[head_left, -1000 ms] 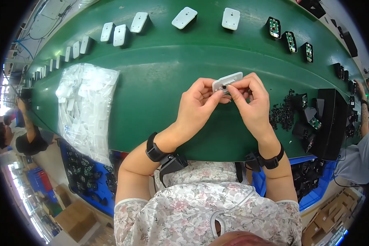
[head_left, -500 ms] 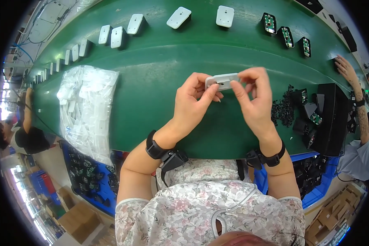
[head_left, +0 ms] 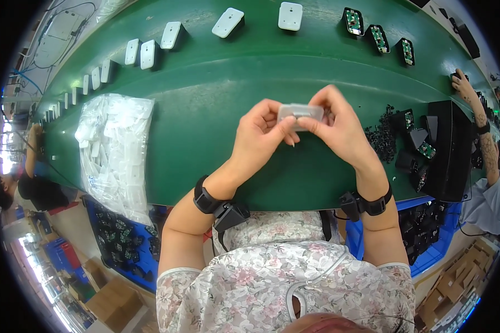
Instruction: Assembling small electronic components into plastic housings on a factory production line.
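Pale cover (head_left: 301, 110) held above a green table (head_left: 216, 91)

The left hand (head_left: 256, 133) clamps the cover's left end between thumb and fingers; the right hand (head_left: 340, 130) pinches its right end the same way. The blurred cover is between a clear bag of white pieces (head_left: 116, 150), left, and a heap of small black parts (head_left: 382, 139), right. White-topped cases (head_left: 290, 16) line the table's far side.

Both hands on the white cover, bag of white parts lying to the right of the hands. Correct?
Not the bag's side: the head view shows the bag of white parts lying to the left of the hands. The left hand and right hand are both on the white cover.
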### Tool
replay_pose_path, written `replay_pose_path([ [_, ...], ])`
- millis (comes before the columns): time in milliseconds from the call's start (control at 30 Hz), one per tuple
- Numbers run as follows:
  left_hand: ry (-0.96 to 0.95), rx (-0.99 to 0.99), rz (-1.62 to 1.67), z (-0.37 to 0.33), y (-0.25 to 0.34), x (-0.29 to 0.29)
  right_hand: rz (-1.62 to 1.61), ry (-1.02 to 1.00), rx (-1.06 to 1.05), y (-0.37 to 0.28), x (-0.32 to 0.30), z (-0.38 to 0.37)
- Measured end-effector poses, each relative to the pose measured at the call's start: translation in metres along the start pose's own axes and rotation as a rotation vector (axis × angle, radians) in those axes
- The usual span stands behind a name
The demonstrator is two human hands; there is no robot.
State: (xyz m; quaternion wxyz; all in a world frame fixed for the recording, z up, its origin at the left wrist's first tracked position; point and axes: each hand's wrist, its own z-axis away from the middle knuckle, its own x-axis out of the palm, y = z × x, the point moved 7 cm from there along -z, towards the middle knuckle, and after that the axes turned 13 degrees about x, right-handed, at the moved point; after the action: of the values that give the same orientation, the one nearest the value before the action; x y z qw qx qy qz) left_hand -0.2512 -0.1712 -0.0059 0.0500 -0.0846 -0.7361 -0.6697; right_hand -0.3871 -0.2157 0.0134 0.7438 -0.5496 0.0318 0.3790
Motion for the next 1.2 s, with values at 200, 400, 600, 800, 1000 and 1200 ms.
replay_pose_path([
  [200,0.181,0.083,0.202,-0.005,0.011,-0.010,0.065,0.574,-0.591,-0.031,-0.011,0.027],
  [400,0.213,0.140,0.180,-0.003,0.011,-0.008,-0.009,0.567,-0.585,-0.032,0.004,0.025],
  [600,0.225,0.162,0.170,-0.003,0.011,-0.008,-0.079,0.553,-0.595,-0.031,0.005,0.023],
  [800,0.224,0.157,0.193,-0.004,0.010,-0.007,-0.084,0.552,-0.619,-0.028,0.005,0.023],
  [1000,0.158,0.214,0.094,-0.001,0.014,-0.004,-0.167,0.408,-0.393,-0.024,-0.010,0.018],
  [1200,0.005,0.132,-0.121,0.000,0.009,0.001,-0.076,0.074,-0.132,-0.012,-0.006,0.004],
])
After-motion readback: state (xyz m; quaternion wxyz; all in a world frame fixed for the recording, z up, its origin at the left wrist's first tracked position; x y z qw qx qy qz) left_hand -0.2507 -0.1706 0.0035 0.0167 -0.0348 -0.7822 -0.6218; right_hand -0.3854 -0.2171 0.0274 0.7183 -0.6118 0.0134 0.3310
